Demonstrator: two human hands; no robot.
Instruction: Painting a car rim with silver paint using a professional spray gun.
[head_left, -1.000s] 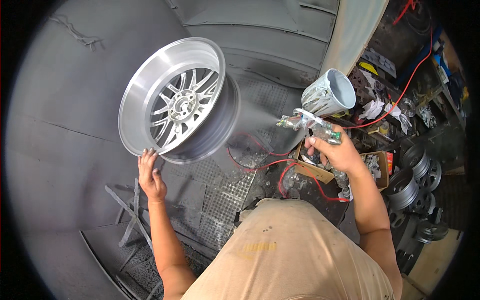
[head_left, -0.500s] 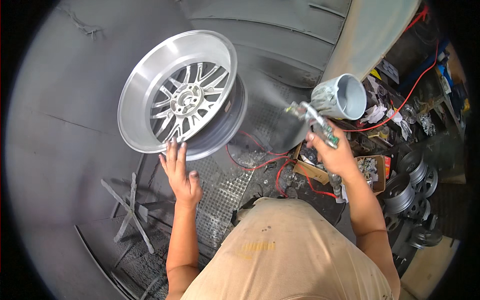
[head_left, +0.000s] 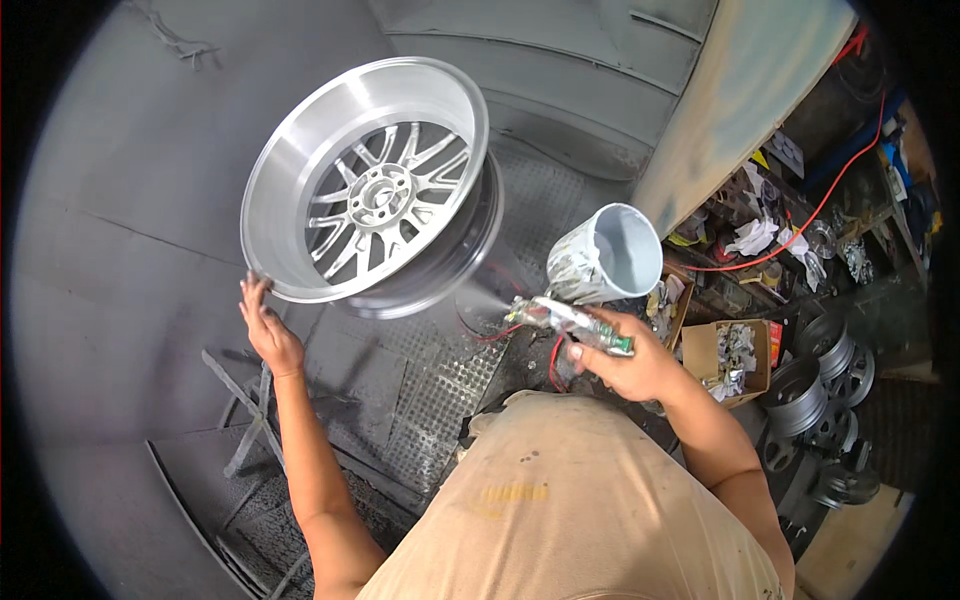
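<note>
A silver car wheel rim (head_left: 290, 190) with many spokes is tilted in front of me, its hollow side toward me. What holds it up is hidden. My left hand (head_left: 270, 325) is at the rim's lower left edge, fingers stretched out and fingertips at the lip; whether they touch it I cannot tell. In my right hand (head_left: 635, 360) is a spray gun (head_left: 575, 322), gripped by its handle. A grey paint cup (head_left: 600, 255) sits on top of the gun. Pale mist leaves the nozzle toward the rim's lower right side.
Grey-coated walls (head_left: 150, 150) curve around the left and back. A metal stand (head_left: 240, 410) is at lower left above the textured floor plate (head_left: 440, 410). A red hose (head_left: 840, 190), cardboard box (head_left: 705, 355), cluttered shelves and several stacked wheels (head_left: 800, 390) are at right.
My right hand has brought the spray gun left and down, nearer me. My left hand has slid left along the rim's lower edge. Mist now comes from lower down.
</note>
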